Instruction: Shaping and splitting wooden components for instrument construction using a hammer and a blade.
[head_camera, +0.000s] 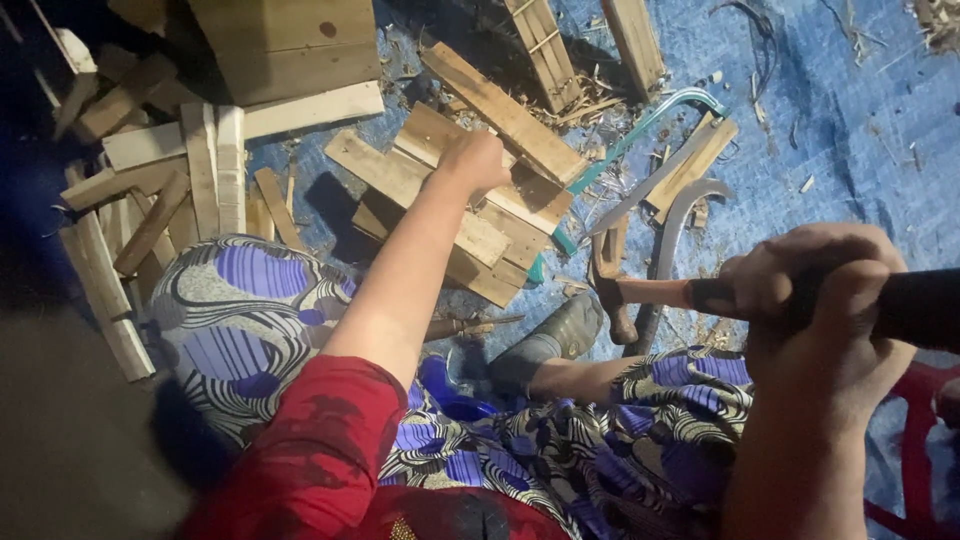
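My right hand is clamped tight round the dark grip of the hammer, low on the handle near its end, with the claw head hanging out in front of me above the blue tarp. My left hand reaches out to the stack of wooden slats lying on the tarp ahead of my knees; it sits closed on top of the uppermost slat, though I cannot tell whether my fingers grip its edge or just press on it. The hammer should feel head-heavy, so I judge holding it far back gives swing but less control. The slats look light, stiff and dry, rough-sawn, likely to splinter, and loosely stacked, so they may slide on one another; pinning one flat from above or taking it by its long edges seems safest. A saw with a green frame lies just beyond the stack, more offcuts are heaped to my left, and a shoe shows below the stack.
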